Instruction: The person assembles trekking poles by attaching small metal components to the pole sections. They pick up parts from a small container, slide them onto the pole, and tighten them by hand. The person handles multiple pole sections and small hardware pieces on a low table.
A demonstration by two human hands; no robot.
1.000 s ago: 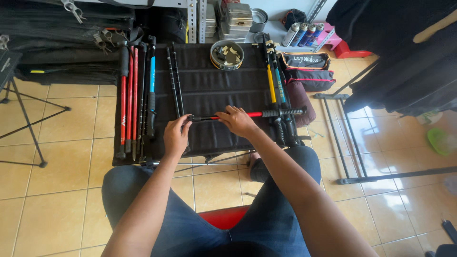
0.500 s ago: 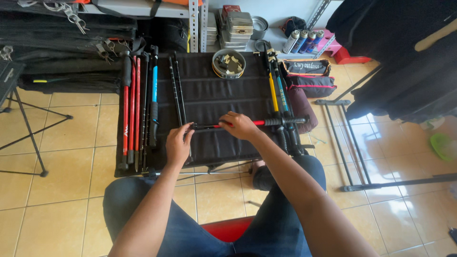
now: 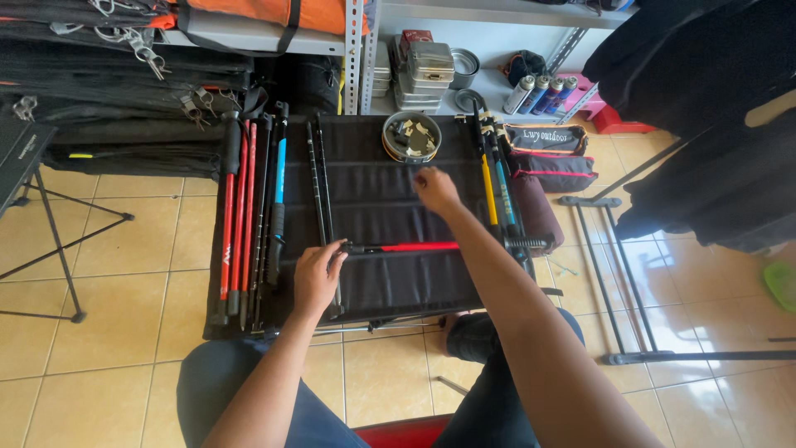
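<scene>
A: Left hand is gripping the black end of a red-and-black telescopic trekking pole, fingers curled round it. The pole is lying crosswise on the black fabric folding table.

B: Right hand?

A: It is hovering over the table farther back, just short of a round metal tin of small parts. Fingers are loosely bent and slightly apart, holding nothing that I can see.

B: Surroundings?

A: A bundle of red, black and blue poles is lying lengthwise along the table's left edge; yellow and blue poles are lying along its right. Two thin black rods are sitting between them.
</scene>
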